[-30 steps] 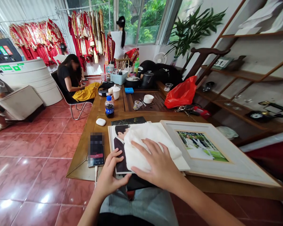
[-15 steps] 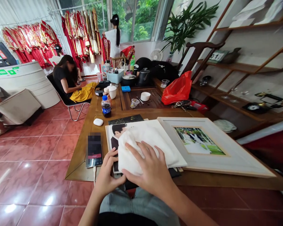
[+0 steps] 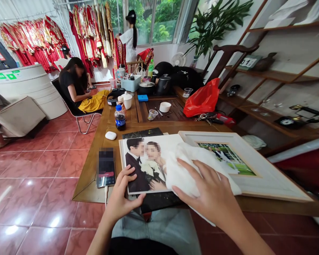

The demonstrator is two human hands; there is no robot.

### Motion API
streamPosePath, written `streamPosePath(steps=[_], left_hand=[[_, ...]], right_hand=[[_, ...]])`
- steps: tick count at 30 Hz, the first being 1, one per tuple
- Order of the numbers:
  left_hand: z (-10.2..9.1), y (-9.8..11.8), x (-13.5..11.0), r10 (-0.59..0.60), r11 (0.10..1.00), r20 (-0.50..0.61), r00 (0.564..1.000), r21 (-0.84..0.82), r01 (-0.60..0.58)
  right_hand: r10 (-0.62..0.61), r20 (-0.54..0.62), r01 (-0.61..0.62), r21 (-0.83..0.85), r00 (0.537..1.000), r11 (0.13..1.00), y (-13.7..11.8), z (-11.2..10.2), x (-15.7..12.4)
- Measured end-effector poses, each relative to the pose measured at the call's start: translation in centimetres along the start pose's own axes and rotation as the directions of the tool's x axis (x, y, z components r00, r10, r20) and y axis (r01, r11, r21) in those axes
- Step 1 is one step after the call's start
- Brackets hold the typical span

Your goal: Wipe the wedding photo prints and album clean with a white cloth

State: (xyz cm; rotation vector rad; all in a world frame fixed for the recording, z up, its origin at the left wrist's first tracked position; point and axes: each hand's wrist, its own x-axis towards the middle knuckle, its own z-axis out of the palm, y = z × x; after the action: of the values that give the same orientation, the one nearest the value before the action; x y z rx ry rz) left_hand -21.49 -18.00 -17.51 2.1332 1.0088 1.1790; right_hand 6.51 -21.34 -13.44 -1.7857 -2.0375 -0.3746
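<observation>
**Cloth at the right end of the print, bare portrait off to the left of the fingers**

The long wooden counter [image 3: 91, 177] runs away from the person. Its near end carries a wide white framed picture [image 3: 268, 177] on the right, angled so that its long side goes from near right to far left. Just left of it, with the edges overlapping, lies a large portrait print [image 3: 146, 166]. The print's long axis runs left to right across the counter, and a dark board [image 3: 159, 200] shows under its near edge.

A white cloth [image 3: 183, 166] covers the print's right end and spills onto the near-left corner of the framed picture. The uncovered part of the portrait therefore lies wholly to the left of the cloth.

The right hand [image 3: 215, 193] rests on top of the cloth, palm down, its fingers [image 3: 191, 170] spread and pointing far-left along the print's long axis. This hand is the one on the cloth and the nearer one to the frame.

The left hand [image 3: 121, 198] sits at the print's near-left corner, well apart from the cloth. Its fingers are laid loosely apart on the picture surface and the thumb lies along the near edge; whether the thumb goes under the edge cannot be told.

A phone [image 3: 106, 168] lies just left of the print, with a small white case [image 3: 111, 135] beyond it.
</observation>
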Motion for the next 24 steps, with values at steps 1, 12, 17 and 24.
streamPosePath(steps=[1, 12, 17, 24], left_hand=[[0.0, 0.0, 0.0, 0.001, 1.0, -0.001, 1.0, -0.002, -0.001], [-0.1, 0.2, 0.1, 0.0, 1.0, 0.004, 1.0, -0.002, 0.0], [-0.2, 0.1, 0.1, 0.011, 1.0, 0.007, 1.0, 0.004, -0.011], [0.0, 0.1, 0.0, 0.009, 1.0, -0.006, 1.0, -0.003, -0.009]], right_hand=[[0.002, 0.012, -0.002, -0.001, 1.0, 1.0, 0.3, 0.1, 0.2], [0.051, 0.205, -0.065, 0.066, 0.977, 0.996, 3.9, 2.6, 8.7], [0.063, 0.204, -0.089, 0.12, 0.977, 0.989, 4.5, 4.2, 12.3], [0.084, 0.212, -0.111, 0.119, 0.974, 0.987, 3.1, 5.3, 14.3]])
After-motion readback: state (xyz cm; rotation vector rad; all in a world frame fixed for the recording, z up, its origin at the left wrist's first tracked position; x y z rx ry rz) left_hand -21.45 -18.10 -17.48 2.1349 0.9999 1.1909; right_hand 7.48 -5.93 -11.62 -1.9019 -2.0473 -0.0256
